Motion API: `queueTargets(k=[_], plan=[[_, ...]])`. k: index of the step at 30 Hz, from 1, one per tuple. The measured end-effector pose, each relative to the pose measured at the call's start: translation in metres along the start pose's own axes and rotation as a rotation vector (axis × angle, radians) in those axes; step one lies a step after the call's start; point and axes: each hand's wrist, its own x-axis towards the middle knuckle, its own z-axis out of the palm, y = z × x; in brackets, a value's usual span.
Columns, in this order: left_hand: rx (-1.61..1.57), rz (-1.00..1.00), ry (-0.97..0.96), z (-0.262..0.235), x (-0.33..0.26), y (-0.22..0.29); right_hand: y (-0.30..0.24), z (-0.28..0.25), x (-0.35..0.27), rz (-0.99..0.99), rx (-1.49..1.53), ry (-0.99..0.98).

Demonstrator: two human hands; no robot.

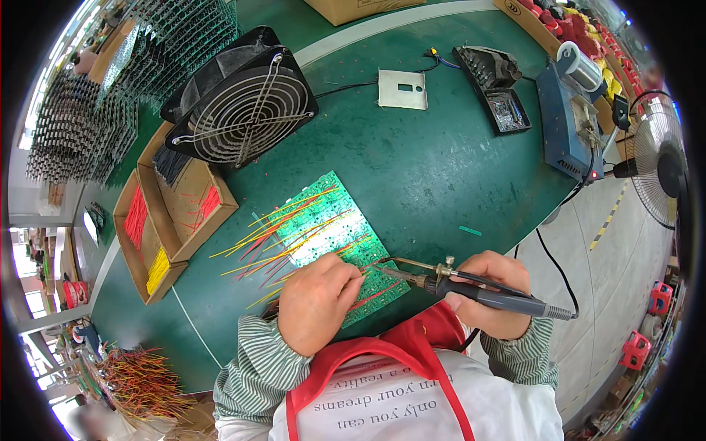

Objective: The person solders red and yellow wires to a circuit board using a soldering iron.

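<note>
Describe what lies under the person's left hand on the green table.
The left hand rests on a green circuit board bristling with red and yellow wires. The board's near corner is hidden beneath it.

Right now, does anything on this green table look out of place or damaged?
Nothing looks damaged. The left hand rests on the green circuit board; the right hand holds a soldering iron. One small green strip lies alone on the table, away from the board.

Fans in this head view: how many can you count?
2. A black box fan with a wire grille leans on the green table at upper left, above the cardboard boxes. A pedestal fan stands on the floor at the right edge. Others may be hidden beyond the rim.
</note>
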Motion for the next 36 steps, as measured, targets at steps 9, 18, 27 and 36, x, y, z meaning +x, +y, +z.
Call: queueTargets(k=[9,18,27,36], plan=[[0.136,-0.011,-0.01,-0.015,-0.003,0.009,0.017,0.025,-0.007,0.001,0.267,0.156],[0.44,0.071,-0.158,-0.028,-0.004,0.013,0.044,0.06,0.002,-0.441,-0.146,0.067],[0.517,0.022,-0.173,-0.067,-0.042,-0.023,0.043,0.059,0.001,-0.412,-0.17,0.082],[0.662,-0.231,0.17,-0.176,-0.046,-0.089,0.048,0.063,-0.004,-0.369,-0.078,0.043]])
